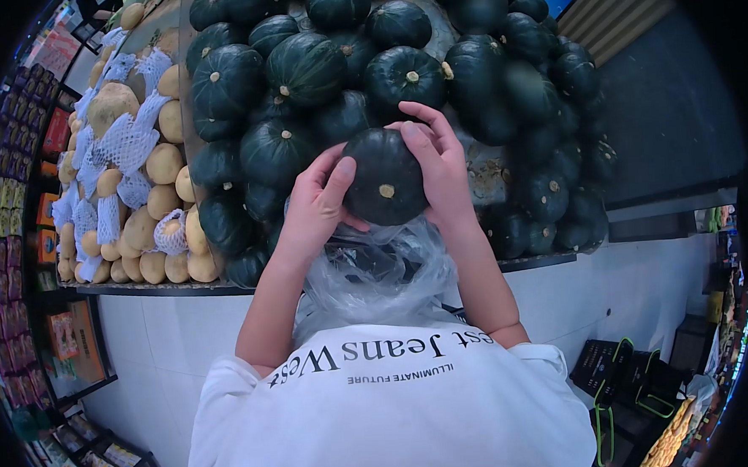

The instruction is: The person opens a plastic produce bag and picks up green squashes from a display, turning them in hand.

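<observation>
Between my two hands I hold a dark green kabocha squash, its pale stem scar facing up toward me. My left hand grips its left side, thumb on top and fingers wrapped round beneath. On the opposite side my right hand presses against the rind, thumb near the top edge and index finger reaching past it. Just below the squash hangs a crumpled clear plastic bag in front of my shirt; what supports it is hidden. Behind my hands lies a large heap of similar squashes.
Left of a divider lie yellowish round produce items, some in white foam nets. Packaged goods fill a shelf at far left. Black baskets with green handles stand on the floor at lower right. A dark panel borders the display.
</observation>
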Tool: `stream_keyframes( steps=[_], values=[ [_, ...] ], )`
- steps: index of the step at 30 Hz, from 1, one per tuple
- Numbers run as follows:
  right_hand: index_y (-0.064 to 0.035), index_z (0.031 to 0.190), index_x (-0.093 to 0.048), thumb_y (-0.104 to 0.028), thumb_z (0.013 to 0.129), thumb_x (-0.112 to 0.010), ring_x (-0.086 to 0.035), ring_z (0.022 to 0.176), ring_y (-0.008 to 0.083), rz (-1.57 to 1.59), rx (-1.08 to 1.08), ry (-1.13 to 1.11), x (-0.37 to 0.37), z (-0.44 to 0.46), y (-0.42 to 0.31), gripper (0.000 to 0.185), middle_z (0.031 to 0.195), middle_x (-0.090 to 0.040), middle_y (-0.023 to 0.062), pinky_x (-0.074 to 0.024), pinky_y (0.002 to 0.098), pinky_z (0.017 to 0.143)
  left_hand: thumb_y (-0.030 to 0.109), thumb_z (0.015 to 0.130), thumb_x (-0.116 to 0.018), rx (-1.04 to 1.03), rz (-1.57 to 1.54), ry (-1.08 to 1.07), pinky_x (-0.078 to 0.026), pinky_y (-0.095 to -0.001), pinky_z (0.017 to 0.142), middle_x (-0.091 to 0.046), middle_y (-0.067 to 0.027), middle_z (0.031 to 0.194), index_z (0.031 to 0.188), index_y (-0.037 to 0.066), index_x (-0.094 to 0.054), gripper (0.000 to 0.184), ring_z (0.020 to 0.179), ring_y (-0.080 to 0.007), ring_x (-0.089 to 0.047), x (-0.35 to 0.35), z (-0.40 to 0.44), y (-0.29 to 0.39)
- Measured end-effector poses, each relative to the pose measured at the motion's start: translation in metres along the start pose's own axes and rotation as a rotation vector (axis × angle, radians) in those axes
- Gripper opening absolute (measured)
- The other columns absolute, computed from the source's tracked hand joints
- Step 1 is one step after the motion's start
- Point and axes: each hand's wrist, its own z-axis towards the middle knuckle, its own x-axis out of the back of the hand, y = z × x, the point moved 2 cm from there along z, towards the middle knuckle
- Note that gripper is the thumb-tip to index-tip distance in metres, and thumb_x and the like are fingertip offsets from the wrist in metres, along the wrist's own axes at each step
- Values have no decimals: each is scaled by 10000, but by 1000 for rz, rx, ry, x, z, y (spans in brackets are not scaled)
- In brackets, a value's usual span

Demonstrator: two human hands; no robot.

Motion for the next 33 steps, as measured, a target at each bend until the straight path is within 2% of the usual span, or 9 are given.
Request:
stream_keyframes(
  steps=[7,8,11,14,17,23,27,28,33],
  values=[
    [-29,1153,-561,-229,947,-575,-599,878,104,127,24,97,6,-4,1,288,951,-630,53,-487,246,783,386,1015,-372,67,-162,-187,-588,-309,540,-618,-53,788,1327,-7,-442,507,435,-86,-479,12,3,-5],
    [-31,1143,-564,-245,953,-566,-598,870,102,150,20,108,6,-4,2,287,940,-626,49,-489,246,776,372,1024,-330,77,-210,-224,-594,-327,547,-634,-83,868,1326,-9,-442,499,467,-102,-531,16,5,-9],
    [-41,1108,-567,-295,967,-541,-593,848,99,200,-30,166,5,-6,-1,291,923,-613,39,-492,248,756,238,964,-505,63,-460,-302,-594,-312,540,-635,-99,972,1330,-21,-435,453,514,-110,-581,16,3,-4],
    [-48,1090,-564,-304,970,-534,-591,839,98,240,-17,175,4,-6,3,285,924,-607,36,-489,248,756,59,812,-662,-42,-164,-230,-591,-278,531,-624,-115,1048,1339,-31,-421,586,560,-113,-613,12,0,-3],
    [-50,1083,-561,-309,970,-535,-583,845,93,201,26,155,6,-5,3,284,939,-605,34,-483,244,766,-19,670,-773,-74,-105,-157,-542,-216,492,-639,-121,1021,1326,-34,-451,731,545,-94,-605,7,-2,-1],
    [-32,1123,-550,-249,966,-523,-575,922,110,56,81,89,-5,-12,2,269,1027,-606,62,-474,252,814,-1,696,-756,-60,-8,-61,-472,-180,421,-650,-99,996,1271,-42,-502,631,522,-48,-566,8,-1,-1],
    [-21,1231,-492,-130,850,-627,-553,1025,149,-303,259,-35,-11,-26,-4,419,1138,-551,100,-474,288,867,3,696,-757,-123,-13,-2,-458,-168,420,-643,-94,1036,1276,-31,-500,636,579,-35,-583,7,-4,-1],
    [-23,1261,-472,-81,799,-653,-546,1044,160,-262,198,-56,-12,-28,-7,500,1162,-529,106,-489,294,848,1,694,-758,-141,-4,20,-456,-166,422,-640,-92,1047,1279,-27,-499,640,597,-32,-587,7,-4,-1],
    [-23,1259,-474,-42,800,-616,-555,1018,155,-239,192,-55,-9,-26,-3,480,1161,-530,100,-501,283,814,-7,679,-761,-152,58,9,-455,-161,434,-632,-83,1081,1289,-10,-498,664,657,-30,-601,7,-3,0]
  ],
)
